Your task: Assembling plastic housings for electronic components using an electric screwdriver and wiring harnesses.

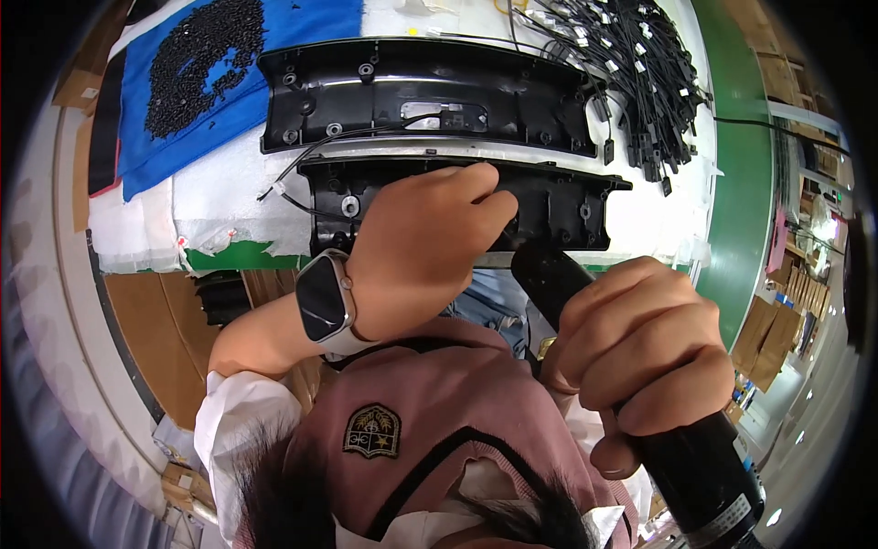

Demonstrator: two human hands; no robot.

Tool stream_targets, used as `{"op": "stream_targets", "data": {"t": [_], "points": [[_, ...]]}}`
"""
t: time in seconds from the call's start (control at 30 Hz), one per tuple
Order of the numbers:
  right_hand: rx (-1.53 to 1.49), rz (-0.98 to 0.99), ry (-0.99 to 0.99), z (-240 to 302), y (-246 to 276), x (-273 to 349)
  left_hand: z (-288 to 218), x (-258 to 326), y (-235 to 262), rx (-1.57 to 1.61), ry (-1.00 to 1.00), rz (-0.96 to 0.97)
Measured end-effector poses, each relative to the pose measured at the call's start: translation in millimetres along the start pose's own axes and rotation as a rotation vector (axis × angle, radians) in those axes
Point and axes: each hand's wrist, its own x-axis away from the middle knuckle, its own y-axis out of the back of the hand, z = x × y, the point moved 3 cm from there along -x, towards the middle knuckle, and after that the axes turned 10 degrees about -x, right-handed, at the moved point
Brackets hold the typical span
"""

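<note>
My right hand (645,352) is wrapped round a black electric screwdriver (700,476), whose front end points up and left at the near edge of a black plastic shell (567,210). My left hand (430,233), with a watch (325,295) on its wrist, lies over the middle of that shell. Its fingers are curled and the fingertips are hidden, so what they hold, if anything, does not show. A thin black cable (306,209) runs out of the shell's left end. Behind lies a second, similar shell (366,105), open side up, with a cable crossing it.
A heap of small black screws (183,78) lies on a blue cloth (151,165) at the far left. At the far right is a pile of black cables (645,101) with white tags. White padding (219,201) covers the bench, with a green surface (736,183) along its right side.
</note>
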Motion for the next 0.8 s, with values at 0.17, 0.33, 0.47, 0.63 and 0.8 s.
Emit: {"op": "stream_targets", "data": {"t": [0.17,0.33,0.47,0.63,0.8], "points": [[0.074,0.054,-0.01,4,-6,-5,-2,0,4,0.055,0.005,-0.089],[0.18,0.015,0.003,4,-15,-9,-13,5,3,-0.144,-0.055,-0.138],[-0.001,-0.099,0.232,18,-1,8,0,5,42,-0.372,-0.155,-0.398],[0.03,-0.154,0.316,28,5,19,91,7,120,-0.839,0.477,-0.578],[0.094,-0.206,0.363,25,-8,16,146,28,142,-0.744,0.566,-0.444]]}}
